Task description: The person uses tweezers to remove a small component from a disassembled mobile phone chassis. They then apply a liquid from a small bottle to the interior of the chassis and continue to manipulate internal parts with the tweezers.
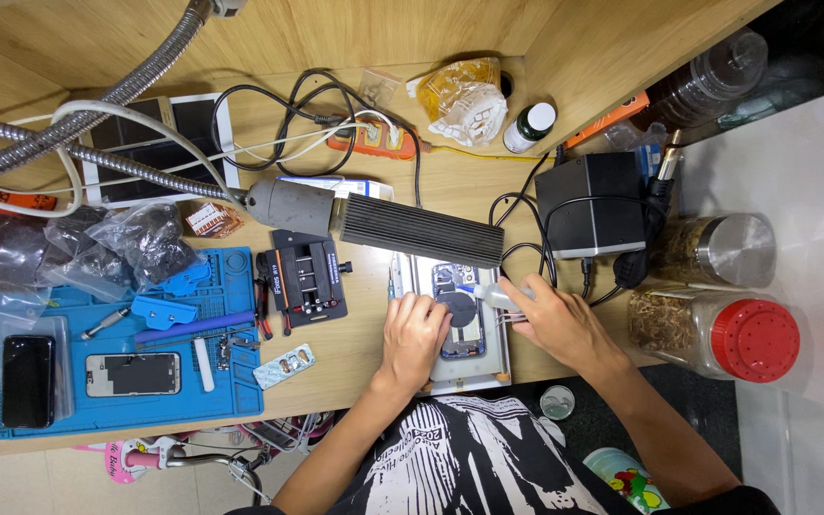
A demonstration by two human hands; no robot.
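Left hand [414,336] flat, palm down; right hand [559,322] curled, pinching.

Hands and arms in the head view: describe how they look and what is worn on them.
Both arms are bare from hand to above the elbow, with no sleeves reaching the forearms. The left hand and right hand have no gloves, and no rings, watch or wristband can be seen. The only clothing showing is a black shirt with a white graphic print at the torso.

Tablets: you see two dark screens, white-framed tablets [159,148], top left.
Phones: black phone [28,381] and opened phone [133,374] lie on your blue mat [236,381].
Blister pack: small silver blister pack [284,366] lies just right of the mat.
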